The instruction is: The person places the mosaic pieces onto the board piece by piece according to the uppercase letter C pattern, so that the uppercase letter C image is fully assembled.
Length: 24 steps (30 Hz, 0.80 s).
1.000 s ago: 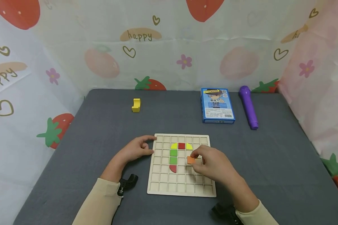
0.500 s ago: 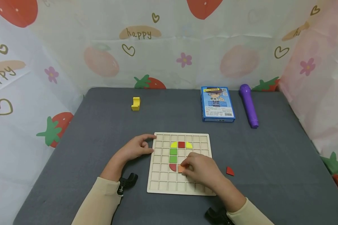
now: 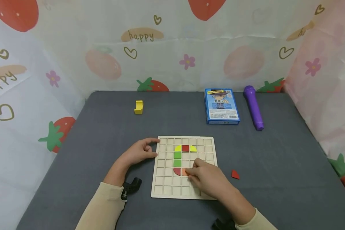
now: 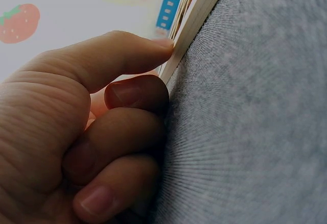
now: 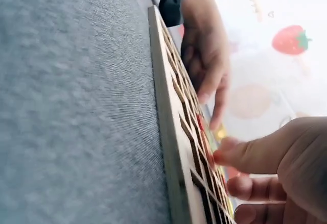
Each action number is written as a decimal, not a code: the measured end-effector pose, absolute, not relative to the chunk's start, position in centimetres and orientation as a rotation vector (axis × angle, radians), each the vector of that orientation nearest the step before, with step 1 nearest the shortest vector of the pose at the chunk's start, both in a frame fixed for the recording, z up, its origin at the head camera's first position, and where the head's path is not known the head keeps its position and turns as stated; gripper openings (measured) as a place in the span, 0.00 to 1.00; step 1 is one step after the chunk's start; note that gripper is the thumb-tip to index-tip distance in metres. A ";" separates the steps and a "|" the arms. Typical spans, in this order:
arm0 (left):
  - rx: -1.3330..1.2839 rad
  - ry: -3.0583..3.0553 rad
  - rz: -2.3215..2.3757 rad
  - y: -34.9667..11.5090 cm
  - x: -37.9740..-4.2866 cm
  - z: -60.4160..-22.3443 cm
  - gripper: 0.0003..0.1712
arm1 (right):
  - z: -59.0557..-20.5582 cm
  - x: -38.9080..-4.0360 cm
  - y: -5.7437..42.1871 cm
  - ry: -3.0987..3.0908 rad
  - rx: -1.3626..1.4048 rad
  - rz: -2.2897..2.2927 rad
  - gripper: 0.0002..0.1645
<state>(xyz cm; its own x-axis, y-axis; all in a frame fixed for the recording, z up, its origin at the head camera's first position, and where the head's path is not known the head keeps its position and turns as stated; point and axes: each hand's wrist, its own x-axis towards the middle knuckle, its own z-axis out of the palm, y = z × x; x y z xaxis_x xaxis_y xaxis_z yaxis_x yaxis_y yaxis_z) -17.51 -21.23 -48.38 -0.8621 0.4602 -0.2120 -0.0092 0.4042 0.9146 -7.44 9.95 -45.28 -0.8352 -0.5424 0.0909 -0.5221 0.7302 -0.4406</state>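
Note:
A pale wooden grid board [image 3: 159,191] lies on the dark table. Coloured tiles fill some cells: two yellow quarter-rounds with a red square [image 3: 185,148] between them, two green squares [image 3: 177,159] below, then a dark red quarter-round [image 3: 176,172]. Right of that last one is an orange square tile [image 3: 184,172], in a cell and partly under the fingers. My right hand [image 3: 210,179] rests its index fingertip on this tile, with the thumb just below. At the board's upper left edge, my left hand [image 3: 138,152] touches the rim with extended index finger and thumb; its other fingers fold inward [image 4: 127,127].
A loose red quarter-round tile [image 3: 235,174] lies right of the board. Farther back stand a yellow block [image 3: 139,107] at left, a blue box [image 3: 222,107] and a purple microphone [image 3: 254,108] at right. A printed strawberry cloth hangs behind and beside the table.
My right hand has carried the orange tile down and left into a cell, and its pinch has become a fingertip press. The loose red tile has come into sight. My left hand stays put.

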 end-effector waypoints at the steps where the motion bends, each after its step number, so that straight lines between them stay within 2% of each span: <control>1: 0.386 2.230 1.459 -21.2 -17.5 -48.5 0.35 | -45.2 -7.4 10.2 2.882 -0.888 -0.724 0.13; 5: 0.390 2.228 1.470 -21.1 -17.4 -48.6 0.35 | -44.7 -7.1 11.6 2.920 -0.794 -0.772 0.13; 13: 0.394 2.239 1.445 -21.1 -17.6 -48.6 0.35 | -43.2 -6.9 16.1 2.900 -0.387 -0.706 0.17; 19: 0.391 2.248 1.445 -21.2 -17.6 -48.6 0.35 | -43.1 -7.5 19.8 2.786 -0.413 -0.664 0.18; 24: 0.388 2.238 1.456 -21.3 -17.6 -48.6 0.36 | -43.1 -8.5 21.9 2.663 -0.489 -0.642 0.23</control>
<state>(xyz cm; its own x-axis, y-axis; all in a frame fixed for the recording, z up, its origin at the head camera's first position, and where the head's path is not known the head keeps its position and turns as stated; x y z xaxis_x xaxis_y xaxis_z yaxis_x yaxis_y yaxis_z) -17.55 -21.29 -48.56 -0.8639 0.4586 -0.2081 -0.0045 0.4063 0.9137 -8.52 21.85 -43.12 -0.8767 -0.4063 -0.2575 -0.2443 0.8373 -0.4892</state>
